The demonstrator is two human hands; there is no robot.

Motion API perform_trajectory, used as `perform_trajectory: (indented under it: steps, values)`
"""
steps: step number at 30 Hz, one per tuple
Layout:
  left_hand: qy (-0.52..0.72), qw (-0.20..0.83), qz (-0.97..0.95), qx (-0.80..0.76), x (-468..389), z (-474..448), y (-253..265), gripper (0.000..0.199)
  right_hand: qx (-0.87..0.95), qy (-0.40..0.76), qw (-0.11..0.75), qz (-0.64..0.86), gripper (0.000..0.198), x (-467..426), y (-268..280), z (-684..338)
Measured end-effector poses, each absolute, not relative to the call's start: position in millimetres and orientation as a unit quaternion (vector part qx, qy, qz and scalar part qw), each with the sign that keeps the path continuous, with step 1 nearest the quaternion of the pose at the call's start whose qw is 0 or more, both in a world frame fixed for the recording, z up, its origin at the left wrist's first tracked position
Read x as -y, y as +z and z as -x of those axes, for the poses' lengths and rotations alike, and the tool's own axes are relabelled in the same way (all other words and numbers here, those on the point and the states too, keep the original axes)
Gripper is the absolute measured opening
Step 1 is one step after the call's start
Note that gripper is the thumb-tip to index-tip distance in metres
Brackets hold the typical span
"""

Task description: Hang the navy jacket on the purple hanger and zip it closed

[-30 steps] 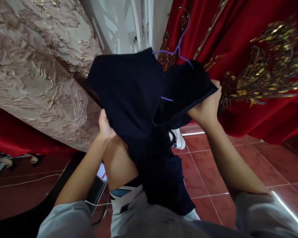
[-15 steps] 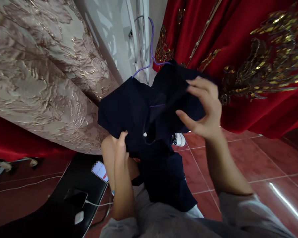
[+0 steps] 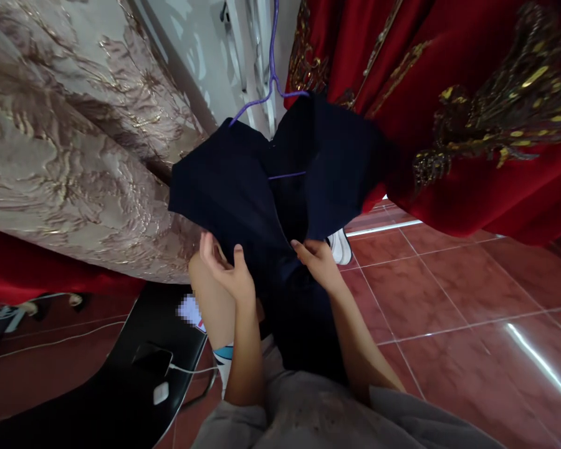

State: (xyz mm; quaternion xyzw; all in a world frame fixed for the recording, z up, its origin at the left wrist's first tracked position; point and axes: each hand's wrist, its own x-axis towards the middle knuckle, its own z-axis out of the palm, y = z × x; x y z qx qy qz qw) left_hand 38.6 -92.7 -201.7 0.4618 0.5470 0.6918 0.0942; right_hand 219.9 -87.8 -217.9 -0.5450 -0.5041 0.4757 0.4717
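A dark navy garment (image 3: pixel 219 181) with an open V-shaped front hangs on a purple wire hanger (image 3: pixel 272 81), whose lower bar shows through the opening. Its lower part drapes down over my lap. My right hand (image 3: pixel 318 262) pinches the garment's front edge at the bottom of the opening, thumb on top. By the garment's lower left edge is my left hand (image 3: pixel 231 268), its thumb and fingers apart. Whether its fingertips touch the cloth from behind is hard to tell.
Pink-gold brocade fabric (image 3: pixel 75 125) hangs at left, red fabric (image 3: pixel 355 56) with gold sequins at right. A black bench (image 3: pixel 88 386) carries two phones, one cabled (image 3: pixel 153 360), and a small white case (image 3: pixel 161 393). Red tiles (image 3: pixel 449 280) cover the floor.
My right hand has come down from the garment's right shoulder to the front edge. My left hand has let go of the left edge and spread its fingers. The garment now lies more evenly spread.
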Motion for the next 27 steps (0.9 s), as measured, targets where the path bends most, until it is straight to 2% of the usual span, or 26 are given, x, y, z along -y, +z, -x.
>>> perform_trajectory:
  steps: [2, 4, 7, 14, 18, 21, 24, 27]
  values:
    - [0.634, 0.139, -0.532, -0.544, 93, -41, -216, 0.033, 0.482, 0.480, 0.499, 0.537, 0.056, 88, -215, -217]
    - [0.547, 0.260, -0.608, -0.514, 95, -49, -226, 0.016, 0.470, 0.501, 0.513, 0.515, 0.053, 90, -213, -210]
    - [0.484, 0.350, -0.650, -0.470, 96, -64, -235, 0.012, 0.476, 0.531, 0.513, 0.478, 0.047, 94, -211, -203]
    - [0.525, 0.322, -0.617, -0.489, 93, -71, -235, 0.014, 0.511, 0.593, 0.428, 0.452, 0.040, 92, -199, -207]
    - [0.541, 0.312, -0.605, -0.494, 85, -76, -241, 0.016, 0.514, 0.548, 0.522, 0.404, 0.031, 60, -144, -215]
    - [0.539, 0.312, -0.604, -0.497, 74, -82, -248, 0.017, 0.547, 0.434, 0.621, 0.357, 0.030, 37, -79, -221]
    - [0.519, 0.329, -0.624, -0.483, 67, -83, -239, 0.014, 0.579, 0.364, 0.647, 0.336, 0.033, 29, -37, -223]
    - [0.503, 0.351, -0.657, -0.438, 67, -78, -198, 0.007, 0.591, 0.364, 0.640, 0.331, 0.032, 32, -33, -220]
